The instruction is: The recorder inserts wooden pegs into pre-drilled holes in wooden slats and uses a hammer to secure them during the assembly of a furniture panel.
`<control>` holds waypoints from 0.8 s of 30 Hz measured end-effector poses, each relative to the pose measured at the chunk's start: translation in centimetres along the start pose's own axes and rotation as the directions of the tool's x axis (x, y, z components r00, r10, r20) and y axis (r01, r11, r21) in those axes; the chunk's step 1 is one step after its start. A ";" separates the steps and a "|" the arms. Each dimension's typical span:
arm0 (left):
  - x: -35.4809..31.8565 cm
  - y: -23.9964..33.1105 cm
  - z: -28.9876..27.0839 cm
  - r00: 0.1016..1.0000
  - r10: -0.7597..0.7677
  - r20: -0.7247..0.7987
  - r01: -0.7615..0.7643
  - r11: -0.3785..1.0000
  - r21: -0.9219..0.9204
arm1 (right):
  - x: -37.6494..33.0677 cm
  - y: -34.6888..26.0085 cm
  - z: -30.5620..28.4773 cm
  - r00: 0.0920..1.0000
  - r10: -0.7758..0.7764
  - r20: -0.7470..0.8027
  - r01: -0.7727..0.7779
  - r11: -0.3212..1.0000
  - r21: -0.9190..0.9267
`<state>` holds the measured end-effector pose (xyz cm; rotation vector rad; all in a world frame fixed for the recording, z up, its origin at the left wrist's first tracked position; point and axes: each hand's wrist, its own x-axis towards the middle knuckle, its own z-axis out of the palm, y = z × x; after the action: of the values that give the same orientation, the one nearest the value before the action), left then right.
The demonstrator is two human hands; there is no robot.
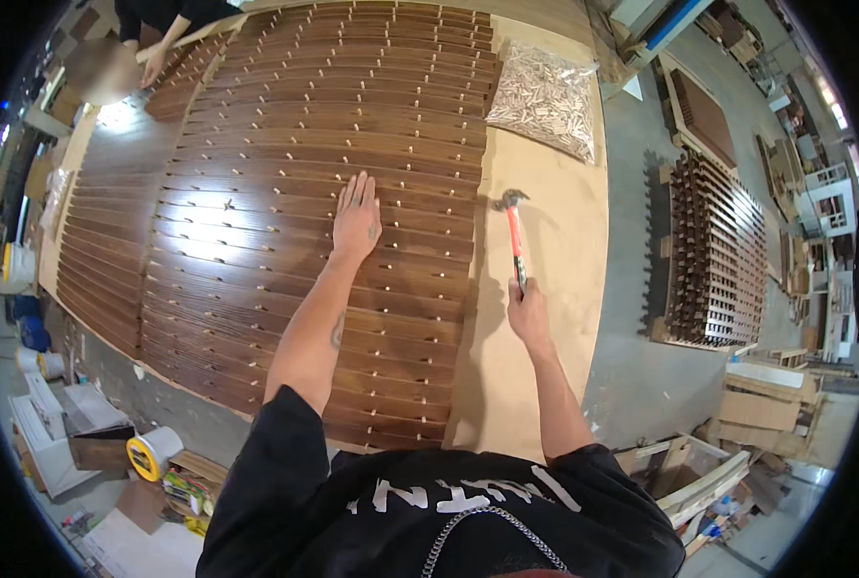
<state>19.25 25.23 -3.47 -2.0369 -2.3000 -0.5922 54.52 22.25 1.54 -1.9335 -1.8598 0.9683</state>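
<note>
Long dark brown wooden boards [285, 222] lie side by side across the table, with rows of pale wooden dowels [357, 126] standing up out of them. My left hand [357, 226] rests on the boards, fingers stretched toward the far side, dowels close around it. In my right hand [528, 306] is a claw hammer [515, 226], gripped by its dark lower handle. Its red shaft points away from me, and the metal head is over the tan board strip to the right of the brown boards.
A clear plastic bag of loose dowels [545, 101] lies at the far right of the tan tabletop [545, 178]. Another person's hand [152, 72] is at the far left corner. Slatted brown pieces [709, 250] are stacked on the floor to the right. A white bucket [159, 451] stands lower left.
</note>
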 end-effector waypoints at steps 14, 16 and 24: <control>1.6 1.0 0.4 0.993 -0.106 -0.050 0.106 0.994 -0.005 | 16.6 -12.3 -1.3 0.956 -0.258 -0.140 0.239 0.961 -0.142; 1.4 1.0 0.4 0.993 -0.108 -0.050 0.108 0.994 -0.007 | 17.8 -11.5 -0.2 0.943 -0.300 -0.145 0.266 0.939 -0.217; 1.7 1.1 0.1 0.993 -0.113 -0.044 0.113 0.994 0.000 | 19.8 -14.2 -0.1 0.954 -0.273 -0.125 0.243 0.947 -0.209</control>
<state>20.11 26.99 -2.86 -1.8819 -2.4017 -0.6315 42.52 43.10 5.22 -1.7459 -2.1131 0.5644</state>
